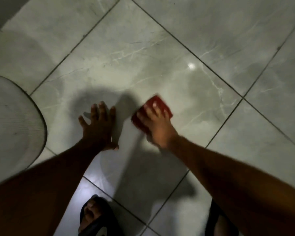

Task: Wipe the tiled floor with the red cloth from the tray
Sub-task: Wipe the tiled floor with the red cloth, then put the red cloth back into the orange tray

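The right hand (157, 126) presses the red cloth (152, 113) flat on the floor (160, 53), fingers spread over it and holding it down. The cloth sits near the middle of the big tile, just right of the left hand (99, 126). That hand is open and flat on the tile, holding nothing, and seems to prop the person up. To wipe well, I think the hand should push down evenly and go in long rows, right up to the dark lines between tiles. The tiles are smooth, shiny and grey with pale veins. The cloth looks soft and folded small. A round grey mesh thing (12, 123) lies at the left. Black sandals (92, 218) show near the bottom.
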`<state>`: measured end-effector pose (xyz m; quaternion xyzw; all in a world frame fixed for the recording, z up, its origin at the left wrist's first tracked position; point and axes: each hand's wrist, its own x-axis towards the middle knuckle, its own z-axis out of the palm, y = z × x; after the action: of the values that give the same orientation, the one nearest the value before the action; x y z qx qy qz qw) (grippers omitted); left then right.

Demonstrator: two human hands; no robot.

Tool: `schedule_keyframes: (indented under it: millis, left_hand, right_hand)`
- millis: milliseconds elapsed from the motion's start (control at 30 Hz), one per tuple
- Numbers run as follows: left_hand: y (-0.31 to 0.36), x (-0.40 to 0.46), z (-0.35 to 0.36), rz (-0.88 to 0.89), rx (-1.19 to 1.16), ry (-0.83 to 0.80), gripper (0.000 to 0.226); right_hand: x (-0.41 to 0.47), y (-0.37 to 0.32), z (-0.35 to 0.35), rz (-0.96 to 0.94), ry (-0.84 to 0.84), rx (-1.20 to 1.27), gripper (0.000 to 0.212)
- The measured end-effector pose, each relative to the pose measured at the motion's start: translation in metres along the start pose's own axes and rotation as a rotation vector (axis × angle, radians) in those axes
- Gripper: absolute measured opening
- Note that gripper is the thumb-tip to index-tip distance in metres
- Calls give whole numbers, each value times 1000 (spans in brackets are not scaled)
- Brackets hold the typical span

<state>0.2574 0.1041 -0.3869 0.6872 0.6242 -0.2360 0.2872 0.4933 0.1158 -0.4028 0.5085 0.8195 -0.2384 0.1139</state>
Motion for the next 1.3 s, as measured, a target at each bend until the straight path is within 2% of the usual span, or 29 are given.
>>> schedule_keyframes:
  millis: [67,100,200,233,267,300,367,433,467,533,633,767,800,833,900,967,1033,1167,1233,1300]
  left_hand:
    - [2,-18,4,-5,55,38,145]
    - [5,-31,8,3,93,33,141]
    - [23,-75,14,-51,30,35,123]
    - [34,-93,11,-101,-45,31,117]
    - [46,-111,6,-150,-138,25,112]
    - [59,-127,0,-196,-259,20,108]
    - [88,-153,-23,-284,-613,-56,101]
    - [110,-176,-63,-347,-1032,-118,85]
    - [115,-189,-87,-389,-1236,-54,69]
    - [111,-212,-132,-451,-1519,126,42]
    - [76,-252,-190,-367,-1722,215,18]
    - [7,-309,-236,-207,-1866,334,28]
    - [-14,-322,-241,-165,-1905,363,30]
    - [-36,-335,-245,-134,-1940,388,30]
    - [-77,-356,-246,-128,-2015,448,33]
    - [-120,-373,-241,-197,-2115,527,36]
    - [-156,-385,-235,-289,-2171,611,33]
    - [-226,-393,-211,-526,-2115,720,19]
    - [-251,-385,-198,-620,-2112,716,23]
    - [-268,-374,-185,-683,-2113,710,28]
  right_hand:
    - [-68,18,20,-152,-95,-79,76]
    - [-100,39,24,-101,-111,-53,74]
    - [-156,82,13,364,-208,147,74]
    - [-162,77,3,484,-260,339,69]
    - [-164,58,-13,519,-271,581,60]
    - [-166,32,-32,505,-223,835,50]
    - [-160,-24,-67,438,-140,1015,40]
    - [-152,-84,-110,346,-151,1183,41]
    - [-148,-110,-134,302,-118,1229,43]
    - [-144,-149,-179,271,25,1132,48]
    - [-145,-194,-247,206,80,1024,63]
    - [-145,-244,-303,-117,24,863,94]
    - [-141,-258,-316,-104,-26,920,92]
    - [-136,-275,-330,-57,-93,1068,82]
    - [-118,-307,-347,29,-233,1422,41]
    - [-94,-345,-352,96,-310,1582,7]
    - [-71,-386,-350,120,-324,1576,10]
    - [-21,-470,-320,149,-306,1450,15]
    - [2,-497,-297,171,-276,1356,13]
    - [23,-519,-272,154,-274,1185,21]
